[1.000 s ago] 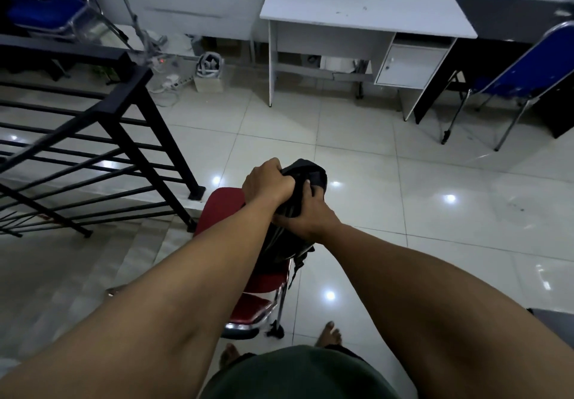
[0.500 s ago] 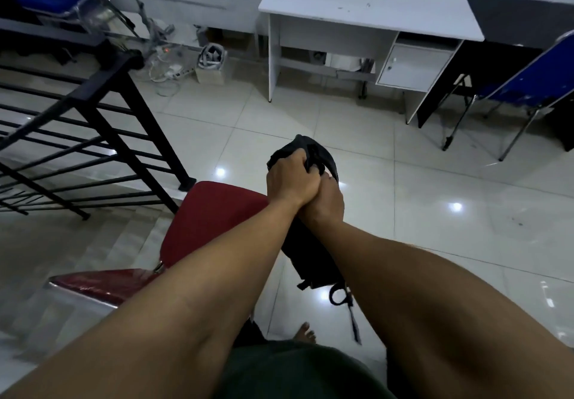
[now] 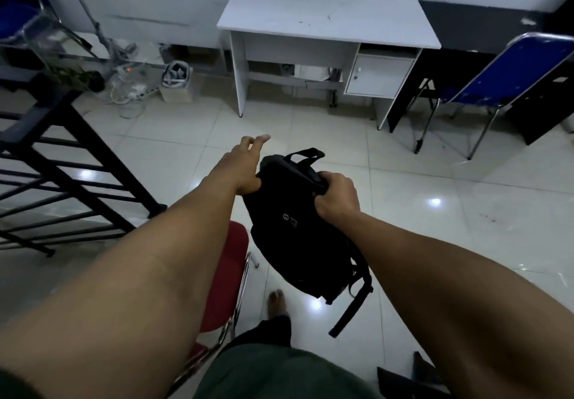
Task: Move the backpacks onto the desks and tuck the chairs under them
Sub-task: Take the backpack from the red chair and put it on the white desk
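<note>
Black metal railing (image 3: 71,162) far left of the left hand (image 3: 247,167), whose fingers are spread with the heel touching one black fabric backpack (image 3: 298,231). Red padded chair (image 3: 223,277) sits under the left forearm. Right hand (image 3: 337,195) is clamped on the backpack top — it hangs off the floor. Beyond the hands — one white desk (image 3: 329,16); blue folding chair (image 3: 509,72) far right.

The left arm hides most of the red chair (image 3: 228,277). The right hand (image 3: 337,200) covers the top edge of the backpack (image 3: 298,243), and its fingers are out of sight. The blue chair (image 3: 509,69) runs off the right edge. The mark on the backpack is too small to read. The left fingertips (image 3: 262,139) are blurry.
</note>
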